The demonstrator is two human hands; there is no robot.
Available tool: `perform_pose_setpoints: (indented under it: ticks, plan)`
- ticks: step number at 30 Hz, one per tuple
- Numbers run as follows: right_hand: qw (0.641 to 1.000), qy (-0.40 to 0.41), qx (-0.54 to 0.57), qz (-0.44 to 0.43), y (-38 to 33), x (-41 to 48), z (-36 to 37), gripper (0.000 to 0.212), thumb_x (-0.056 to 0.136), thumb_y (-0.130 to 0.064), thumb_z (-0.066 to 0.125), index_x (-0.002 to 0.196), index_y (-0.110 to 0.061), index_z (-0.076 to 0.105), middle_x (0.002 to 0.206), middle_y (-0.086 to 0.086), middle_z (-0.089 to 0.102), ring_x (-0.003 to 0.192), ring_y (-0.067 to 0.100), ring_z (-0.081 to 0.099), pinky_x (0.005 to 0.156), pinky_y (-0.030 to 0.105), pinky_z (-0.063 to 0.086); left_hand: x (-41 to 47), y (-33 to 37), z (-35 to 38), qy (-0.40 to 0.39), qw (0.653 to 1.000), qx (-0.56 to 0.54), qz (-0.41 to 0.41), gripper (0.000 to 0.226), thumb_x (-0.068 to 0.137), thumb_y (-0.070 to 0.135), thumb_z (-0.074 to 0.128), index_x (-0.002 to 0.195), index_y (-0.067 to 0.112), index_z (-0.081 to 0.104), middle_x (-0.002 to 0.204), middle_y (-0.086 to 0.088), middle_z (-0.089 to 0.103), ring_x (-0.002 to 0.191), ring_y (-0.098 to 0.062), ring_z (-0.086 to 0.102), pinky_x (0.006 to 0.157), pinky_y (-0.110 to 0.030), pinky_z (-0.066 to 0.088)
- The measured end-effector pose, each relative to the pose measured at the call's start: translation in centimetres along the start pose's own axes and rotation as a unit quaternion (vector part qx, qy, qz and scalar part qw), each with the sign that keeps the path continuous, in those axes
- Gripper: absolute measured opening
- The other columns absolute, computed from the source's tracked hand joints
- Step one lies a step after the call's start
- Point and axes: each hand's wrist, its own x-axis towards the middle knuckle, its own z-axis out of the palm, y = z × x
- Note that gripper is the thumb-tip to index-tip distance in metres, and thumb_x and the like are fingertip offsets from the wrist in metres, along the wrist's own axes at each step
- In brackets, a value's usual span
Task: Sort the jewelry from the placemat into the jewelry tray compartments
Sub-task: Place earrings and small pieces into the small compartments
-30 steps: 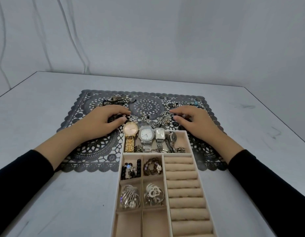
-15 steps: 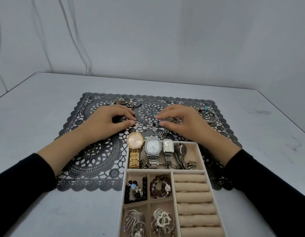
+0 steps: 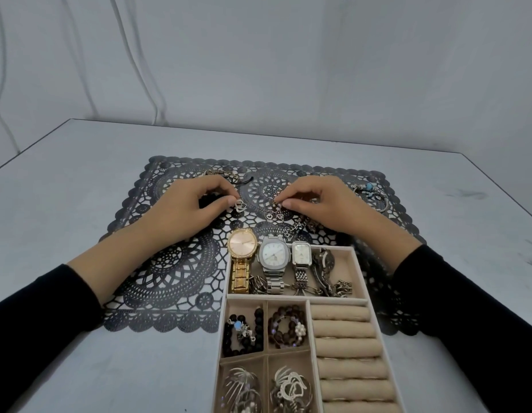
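Note:
On the dark lace placemat [image 3: 169, 263], my left hand [image 3: 193, 207] pinches a small silver heart charm [image 3: 240, 205] between thumb and fingers. My right hand [image 3: 321, 204] pinches the other end of a thin silver charm chain [image 3: 273, 214] that sags between the two hands. A chunkier silver link bracelet [image 3: 297, 226] lies just below my right hand. The beige jewelry tray [image 3: 360, 275] stands at the near edge, with three watches [image 3: 273, 257] across its top compartment, bead bracelets [image 3: 287, 326] in the small squares and silver pieces [image 3: 288, 389] below.
A bracelet with a turquoise bead [image 3: 369, 189] lies at the placemat's right edge, and a dark cord piece [image 3: 229, 177] at its back behind my left hand. Padded ring rolls [image 3: 345, 344] fill the tray's right column. The grey table [image 3: 65, 186] ends at a wall.
Both hands have slid farther back over the placemat and a little apart, drawing the thin chain out between them. The camera view tilted, so the tray sits lower in frame.

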Motion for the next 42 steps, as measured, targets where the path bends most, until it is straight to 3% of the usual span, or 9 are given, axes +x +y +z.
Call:
perform_pose_setpoints:
  ticks: [5, 9, 13, 19, 24, 30, 35, 42]
  plan:
    - [0.999, 0.009, 0.025, 0.027, 0.0, -0.1, -0.5, 0.014, 0.093, -0.022, 0.062, 0.102, -0.023, 0.072, 0.083, -0.014, 0.068, 0.063, -0.010, 0.054, 0.060, 0.006, 0.041, -0.1, 0.4, 0.1, 0.003, 1.000, -0.016, -0.005, 0.011, 0.093, 0.026, 0.065, 0.101, 0.031, 0.069, 0.096, 0.019, 0.070, 0.096, 0.011, 0.061, 0.081, -0.001, 0.039]
    - [0.996, 0.013, 0.082, 0.037, 0.1, 0.0, -0.5, 0.014, 0.093, -0.019, 0.060, 0.105, -0.017, 0.069, 0.090, -0.004, 0.071, 0.085, 0.007, 0.067, 0.081, 0.021, 0.054, 0.0, 0.6, 0.1, 0.011, 0.998, -0.063, -0.025, 0.010, 0.092, 0.027, 0.065, 0.099, 0.033, 0.069, 0.090, 0.016, 0.072, 0.089, 0.001, 0.066, 0.086, -0.020, 0.049]
    - [0.988, 0.027, 0.149, 0.036, -0.4, 0.0, -0.8, 0.016, 0.095, -0.014, 0.057, 0.107, -0.010, 0.066, 0.095, 0.004, 0.073, 0.085, 0.009, 0.069, 0.081, 0.023, 0.055, -0.1, 0.8, 0.2, 0.020, 0.996, -0.077, -0.026, 0.011, 0.092, 0.024, 0.065, 0.097, 0.033, 0.069, 0.088, 0.013, 0.072, 0.086, -0.005, 0.067, 0.086, -0.027, 0.053]
    - [0.981, 0.042, 0.186, 0.044, -0.2, 0.1, -1.0, 0.016, 0.095, -0.013, 0.057, 0.108, -0.010, 0.066, 0.097, 0.006, 0.074, 0.092, 0.022, 0.070, 0.084, 0.033, 0.056, 0.0, 1.0, 0.3, 0.025, 0.995, -0.087, -0.036, 0.011, 0.092, 0.023, 0.066, 0.097, 0.031, 0.070, 0.088, 0.010, 0.072, 0.085, -0.007, 0.067, 0.084, -0.024, 0.053]
    - [0.964, 0.075, 0.247, 0.063, -0.4, 0.1, -1.1, 0.014, 0.092, -0.007, 0.059, 0.103, -0.011, 0.068, 0.093, 0.007, 0.074, 0.089, 0.021, 0.071, 0.078, 0.026, 0.054, 0.2, 1.6, 0.3, 0.020, 0.989, -0.136, -0.047, 0.010, 0.091, 0.019, 0.068, 0.098, 0.025, 0.071, 0.091, 0.006, 0.073, 0.088, -0.008, 0.069, 0.083, -0.013, 0.052]
    - [0.950, 0.110, 0.286, 0.062, -0.9, 0.1, -1.5, 0.014, 0.091, 0.000, 0.059, 0.099, -0.006, 0.068, 0.090, 0.010, 0.074, 0.082, 0.017, 0.071, 0.077, 0.024, 0.056, 0.3, 1.9, 0.2, 0.036, 0.985, -0.159, -0.050, 0.009, 0.090, 0.020, 0.068, 0.099, 0.021, 0.071, 0.090, 0.005, 0.074, 0.089, -0.011, 0.070, 0.087, -0.015, 0.052]
    - [0.935, 0.152, 0.314, 0.060, -1.5, 0.0, -1.9, 0.013, 0.090, 0.004, 0.058, 0.095, -0.006, 0.067, 0.084, 0.009, 0.071, 0.078, 0.017, 0.070, 0.073, 0.023, 0.056, 0.2, 1.9, 0.3, 0.045, 0.985, -0.164, -0.042, 0.010, 0.091, 0.021, 0.068, 0.100, 0.022, 0.071, 0.090, 0.005, 0.074, 0.089, -0.014, 0.070, 0.090, -0.026, 0.054]
    - [0.925, 0.161, 0.341, 0.055, -3.0, -1.0, -2.5, 0.012, 0.090, 0.004, 0.058, 0.098, -0.001, 0.067, 0.095, 0.024, 0.069, 0.083, 0.025, 0.070, 0.075, 0.025, 0.058, -0.7, 2.0, 0.3, 0.070, 0.985, -0.159, -0.024, 0.009, 0.091, 0.019, 0.067, 0.099, 0.023, 0.071, 0.090, 0.007, 0.072, 0.086, -0.011, 0.069, 0.079, -0.019, 0.055]
